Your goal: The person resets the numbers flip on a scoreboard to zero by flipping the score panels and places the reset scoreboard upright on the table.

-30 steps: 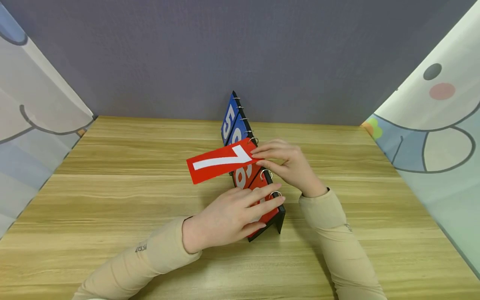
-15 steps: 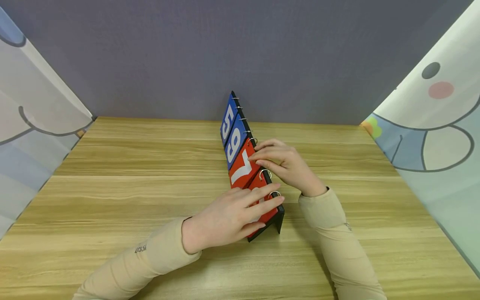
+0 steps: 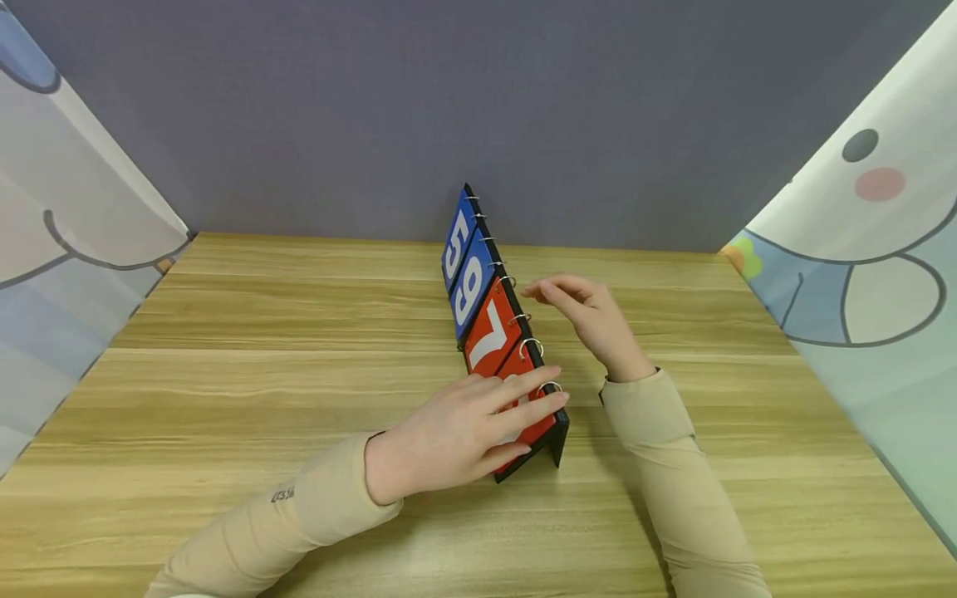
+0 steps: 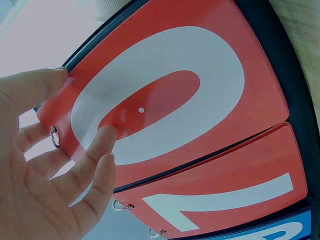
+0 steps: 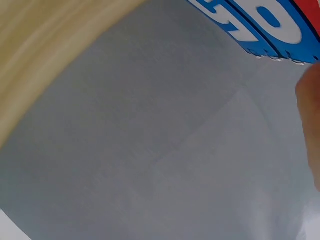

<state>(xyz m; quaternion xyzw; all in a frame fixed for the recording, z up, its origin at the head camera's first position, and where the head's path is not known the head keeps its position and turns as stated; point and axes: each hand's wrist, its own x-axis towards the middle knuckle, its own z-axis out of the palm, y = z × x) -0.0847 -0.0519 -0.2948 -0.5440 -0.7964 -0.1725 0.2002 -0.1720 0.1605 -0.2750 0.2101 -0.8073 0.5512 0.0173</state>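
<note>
A tabletop flip scoreboard [image 3: 486, 286] stands tent-like on the table, with blue and red number cards on metal rings. My left hand [image 3: 471, 432] holds its near end, two fingers over the top edge and the thumb on the end edge. In the left wrist view, other fingers of the left hand [image 4: 65, 180] touch the red 0 card [image 4: 220, 95]. Beside it the red 7 card [image 3: 489, 340] lies flat against the board. Just right of the top edge, my right hand [image 3: 591, 320] is apart from the cards, fingers loosely bent and holding nothing.
The scoreboard rests on a wood-grain table [image 3: 262, 374]. A grey wall panel [image 3: 336, 124] rises behind it. Cartoon-printed sheets [image 3: 860, 232] border both sides. A blue 5 card [image 3: 456, 245] is at the board's far end.
The red 7 card swung from sticking out leftward down onto the board. My right hand then let go of it and drew back to the right. The left hand has stayed put.
</note>
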